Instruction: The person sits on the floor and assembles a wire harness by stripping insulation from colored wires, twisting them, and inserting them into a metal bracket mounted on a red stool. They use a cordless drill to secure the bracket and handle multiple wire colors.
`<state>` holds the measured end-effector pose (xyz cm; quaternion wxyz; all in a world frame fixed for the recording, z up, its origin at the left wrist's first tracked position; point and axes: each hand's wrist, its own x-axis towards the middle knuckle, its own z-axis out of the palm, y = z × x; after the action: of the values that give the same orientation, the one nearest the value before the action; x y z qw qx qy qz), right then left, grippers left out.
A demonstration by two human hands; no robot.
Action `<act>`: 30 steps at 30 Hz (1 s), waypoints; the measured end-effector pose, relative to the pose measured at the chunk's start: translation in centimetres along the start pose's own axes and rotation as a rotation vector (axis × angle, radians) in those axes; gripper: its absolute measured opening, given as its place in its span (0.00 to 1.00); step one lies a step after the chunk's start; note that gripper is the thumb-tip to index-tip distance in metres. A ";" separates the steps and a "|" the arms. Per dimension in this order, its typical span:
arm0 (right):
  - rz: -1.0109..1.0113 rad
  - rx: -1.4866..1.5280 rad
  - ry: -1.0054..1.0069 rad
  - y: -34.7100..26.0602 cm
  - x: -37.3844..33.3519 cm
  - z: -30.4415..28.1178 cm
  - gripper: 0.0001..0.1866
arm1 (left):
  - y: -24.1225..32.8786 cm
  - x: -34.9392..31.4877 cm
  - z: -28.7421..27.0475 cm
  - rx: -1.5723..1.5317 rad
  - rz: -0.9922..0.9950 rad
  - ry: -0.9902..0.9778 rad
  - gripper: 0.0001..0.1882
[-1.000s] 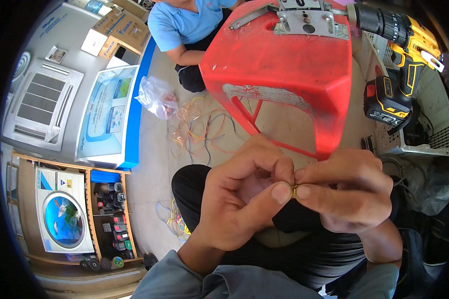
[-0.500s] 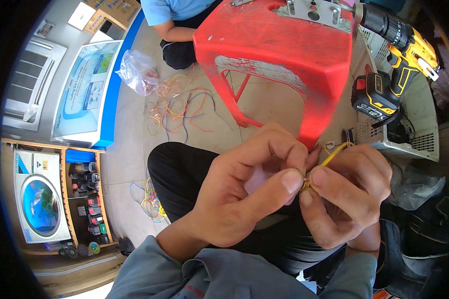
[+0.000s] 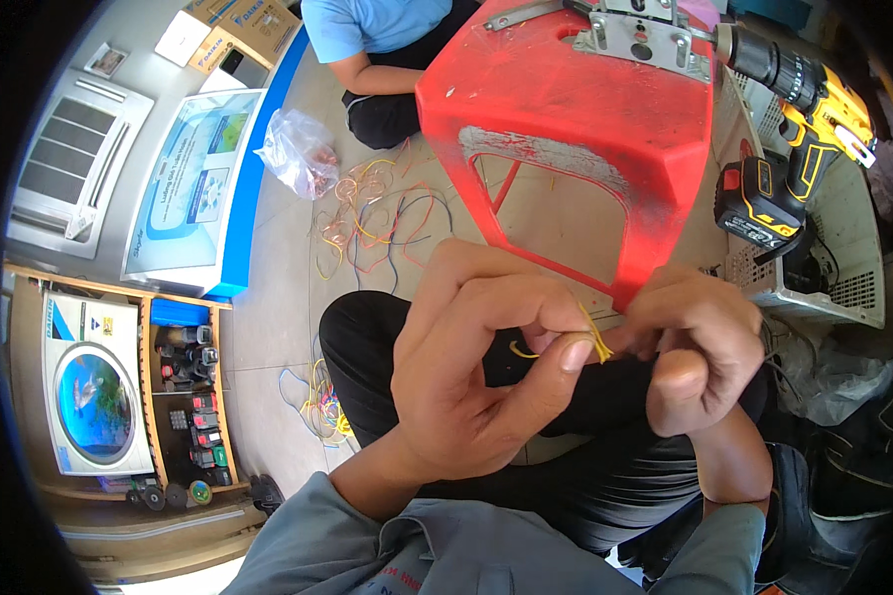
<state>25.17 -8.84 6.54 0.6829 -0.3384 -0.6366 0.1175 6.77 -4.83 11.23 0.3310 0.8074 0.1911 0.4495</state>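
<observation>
- Tiled shop floor (image 3: 278, 327), strewn with a tangle of loose wires (image 3: 372, 213) beside a clear plastic bag (image 3: 303, 154), its contents hard to make out.
- Cut off at the far edge, a person in a light blue shirt (image 3: 352, 25) sits left of a red plastic stool (image 3: 566, 104).
- Near the middle, the left hand (image 3: 481, 372) has its grip closed, thumb and forefinger pinching a short yellow wire (image 3: 595, 334); both ends poke out, the middle hidden by the fingers.
- Just to its right, the right hand (image 3: 700, 347) is curled, thumb apart from the wire; whether its grip holds anything cannot be told.
- Far right, the stool carries a metal bracket (image 3: 645, 45); whether a yellow-and-black drill (image 3: 829, 114) touches it is unclear. A pale crate (image 3: 853, 213), partly hidden by the drill, stands beyond.
- Half a second earlier, both hands met at the wire; now they are apart.
</observation>
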 end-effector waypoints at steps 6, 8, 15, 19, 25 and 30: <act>0.206 0.169 -0.146 -1.2 0.6 0.7 0.11 | -1.2 -0.1 1.1 0.109 0.157 0.057 0.10; 0.226 0.213 -0.132 -1.3 0.6 0.8 0.07 | -1.1 0.1 1.2 0.035 0.093 0.038 0.10; 0.237 0.360 -0.111 -0.5 0.0 1.1 0.06 | -1.3 0.0 1.6 -0.383 -0.157 0.039 0.07; 0.398 0.476 -0.114 -0.8 -0.2 0.9 0.07 | -0.4 0.3 1.8 -0.791 -0.412 0.119 0.08; 0.321 0.463 -0.088 -0.3 -0.4 1.0 0.15 | -1.4 0.6 0.3 -0.806 -0.407 0.231 0.09; 0.233 0.353 -0.049 0.2 -0.5 1.1 0.15 | -1.7 -0.4 0.3 -0.814 -0.321 0.247 0.13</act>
<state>24.08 -8.65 6.02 0.6980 -0.2816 -0.5790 0.3134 6.83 -4.00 9.69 0.6616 0.5122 0.1596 0.5239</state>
